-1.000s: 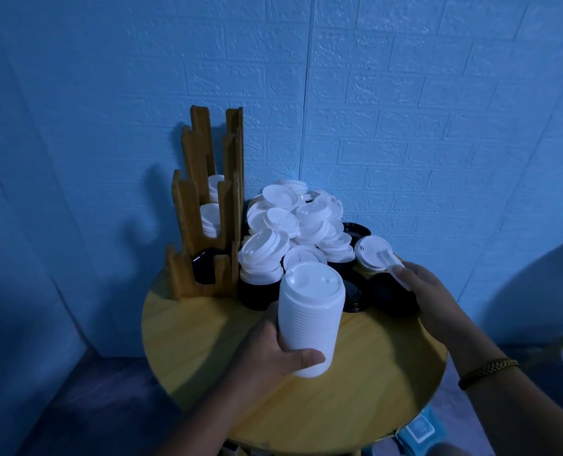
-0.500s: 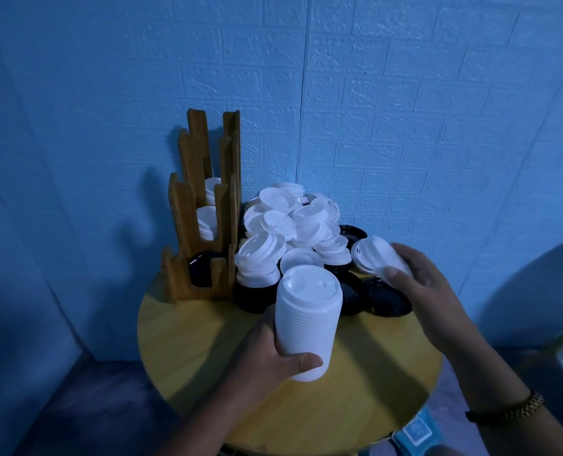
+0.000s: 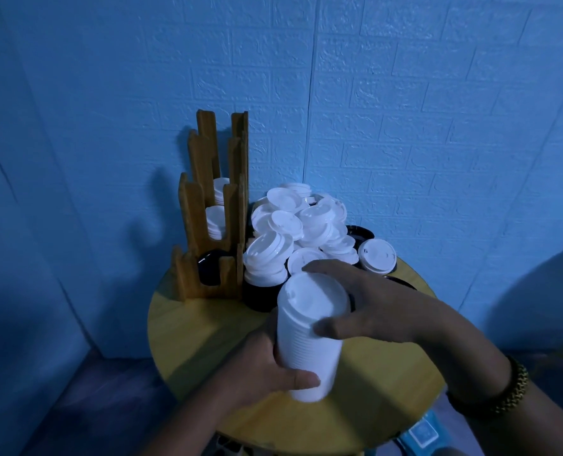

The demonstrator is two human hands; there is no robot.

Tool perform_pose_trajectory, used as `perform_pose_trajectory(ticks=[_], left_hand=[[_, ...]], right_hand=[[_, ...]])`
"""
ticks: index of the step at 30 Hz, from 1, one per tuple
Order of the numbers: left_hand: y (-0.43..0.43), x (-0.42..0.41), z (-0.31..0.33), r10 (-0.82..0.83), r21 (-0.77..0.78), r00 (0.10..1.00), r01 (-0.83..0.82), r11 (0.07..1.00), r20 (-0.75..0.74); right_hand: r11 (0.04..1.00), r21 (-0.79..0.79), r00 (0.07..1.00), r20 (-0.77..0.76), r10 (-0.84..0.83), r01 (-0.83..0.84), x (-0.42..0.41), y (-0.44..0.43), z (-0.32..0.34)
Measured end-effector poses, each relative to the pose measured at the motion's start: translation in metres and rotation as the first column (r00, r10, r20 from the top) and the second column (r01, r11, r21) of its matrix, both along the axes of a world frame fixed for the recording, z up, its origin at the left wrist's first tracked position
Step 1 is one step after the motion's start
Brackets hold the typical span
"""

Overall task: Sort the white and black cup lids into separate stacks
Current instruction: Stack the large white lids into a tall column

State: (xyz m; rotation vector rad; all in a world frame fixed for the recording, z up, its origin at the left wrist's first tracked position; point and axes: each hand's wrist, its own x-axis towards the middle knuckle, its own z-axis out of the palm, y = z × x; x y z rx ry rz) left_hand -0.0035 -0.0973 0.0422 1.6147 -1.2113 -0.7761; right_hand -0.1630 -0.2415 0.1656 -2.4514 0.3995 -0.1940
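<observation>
1. The right hand (image 3: pixel 388 311) has come across from the lid (image 3: pixel 377 261) at far right. It now clasps the top of the white stack (image 3: pixel 306 350), thumb on the near side, fingers curved over the far rim.
2. That lid still lies at the right edge of the pile (image 3: pixel 299 222).
3. The left hand (image 3: pixel 257 373) still grips the stack low down, thumb in front.
4. The stack stands over the table (image 3: pixel 188 327), in front of the pile.
</observation>
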Motion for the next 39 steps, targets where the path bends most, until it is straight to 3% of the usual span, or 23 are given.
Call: perform_pose_trajectory(ticks=[3,6,11,13,18,20,24,26,30,34,39], left_hand=[[0.000,-0.017,-0.002,0.174,-0.025,0.978,-0.173,0.985,0.112],[-0.003,-0.033,-0.011,0.311,-0.084,0.942,-0.302,0.949,0.124],[-0.002,-0.023,-0.011,0.232,-0.064,0.963,-0.225,0.972,0.134],[-0.002,-0.022,-0.009,0.191,-0.076,0.970,-0.181,0.981,0.151],[-0.006,-0.016,-0.006,0.065,-0.071,0.992,-0.058,0.996,0.105],[-0.006,-0.018,-0.005,0.052,-0.059,0.992,-0.046,0.997,0.113],[-0.006,-0.038,-0.005,0.202,-0.066,0.966,-0.193,0.979,0.160],[-0.008,-0.036,-0.006,0.160,-0.055,0.980,-0.154,0.986,0.117],[0.000,-0.012,0.005,-0.078,0.028,0.997,0.077,0.997,0.029],[0.005,0.001,0.009,-0.106,-0.010,0.991,0.106,0.994,-0.081],[0.002,-0.002,0.002,-0.005,-0.101,0.998,-0.001,0.995,-0.060]], right_hand=[[0.963,-0.168,0.973,0.130,-0.189,0.210,0.007,0.015,-0.010],[0.928,-0.267,0.961,0.159,-0.225,0.261,0.008,0.023,-0.018],[0.978,-0.138,0.987,0.046,-0.153,0.158,-0.001,0.004,-0.010],[0.983,-0.157,0.995,-0.007,-0.098,0.095,-0.003,0.002,-0.007],[0.996,-0.023,0.996,-0.035,0.081,-0.082,-0.004,-0.001,-0.004],[0.998,-0.035,0.998,0.006,0.056,-0.056,-0.004,0.000,-0.009],[0.984,-0.127,0.976,0.194,-0.101,0.127,-0.004,0.011,-0.028],[0.992,-0.028,0.961,0.252,-0.110,0.121,-0.007,0.009,-0.036],[0.953,0.297,0.891,0.413,-0.187,0.063,-0.021,0.008,-0.060],[0.935,0.350,0.895,0.400,-0.199,0.052,-0.019,0.015,-0.092],[0.929,0.365,0.942,0.330,-0.064,-0.065,-0.014,0.015,-0.090]])
